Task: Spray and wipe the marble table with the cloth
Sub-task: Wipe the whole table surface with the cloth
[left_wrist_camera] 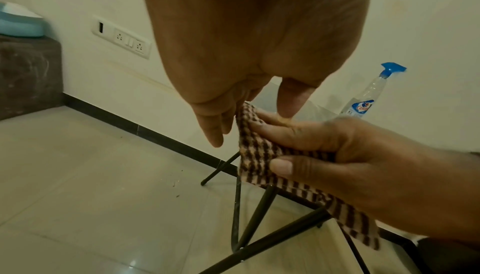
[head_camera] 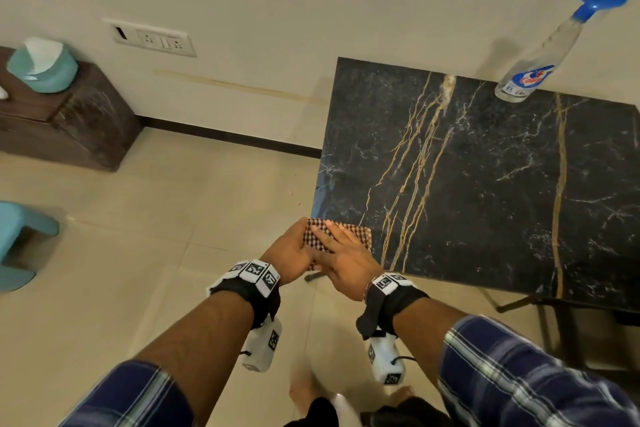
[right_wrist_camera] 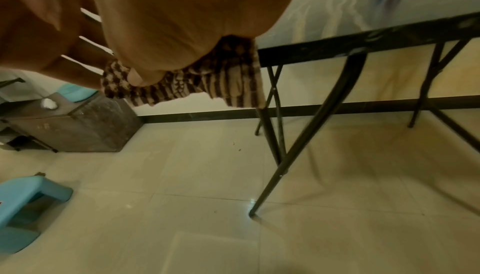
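Left hand (head_camera: 294, 253) flat against, right hand (head_camera: 343, 260) pinching, a checked cloth (head_camera: 349, 234) at lower centre, beside table (head_camera: 485, 184) corner; bottle (head_camera: 533, 62) upper right.

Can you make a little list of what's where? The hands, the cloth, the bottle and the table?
marble table: dark with gold veins
cloth: brown checked, held at the table's near left corner
right hand: pinches the cloth
left hand: touches the cloth, fingers fairly straight
spray bottle: stands near the table's far edge, nobody holding it
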